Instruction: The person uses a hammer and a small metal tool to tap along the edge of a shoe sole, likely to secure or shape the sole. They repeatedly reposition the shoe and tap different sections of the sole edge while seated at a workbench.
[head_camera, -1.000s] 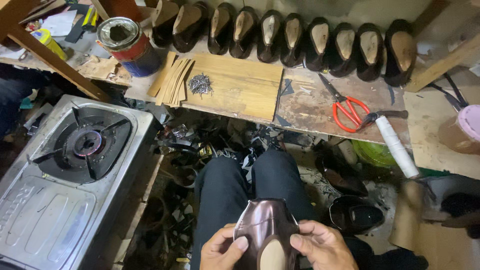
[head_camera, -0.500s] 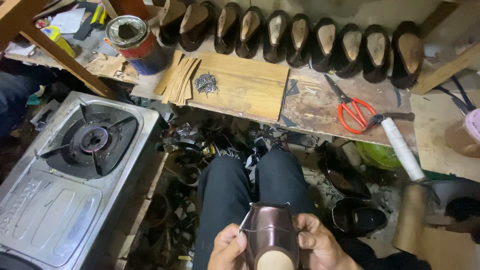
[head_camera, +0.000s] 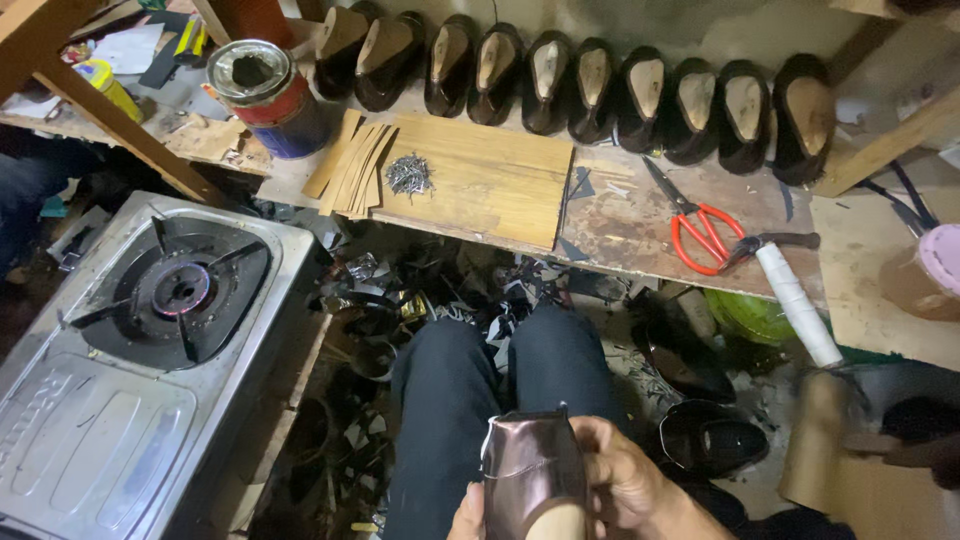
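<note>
Both hands clamp maroon shoe upper (head_camera: 530, 470) over lap: left hand (head_camera: 468, 515) at its edge, right hand (head_camera: 622, 478) wrapped round side. Upper unfinished; ten lasted shoes (head_camera: 590, 85) line bench (head_camera: 640, 235); nails (head_camera: 408, 174) untouched.

Light was moderate and came from above. The bench (head_camera: 640, 215) ahead of the hands was evenly lit. The floor beneath it lay in deep shadow with detail lost. The stove (head_camera: 120, 400), left of the grip, showed soft glare. The shoe (head_camera: 530, 475) carried a dull sheen. Focus was sharp centrally. Frame edges showed slight wide-angle stretch.
</note>
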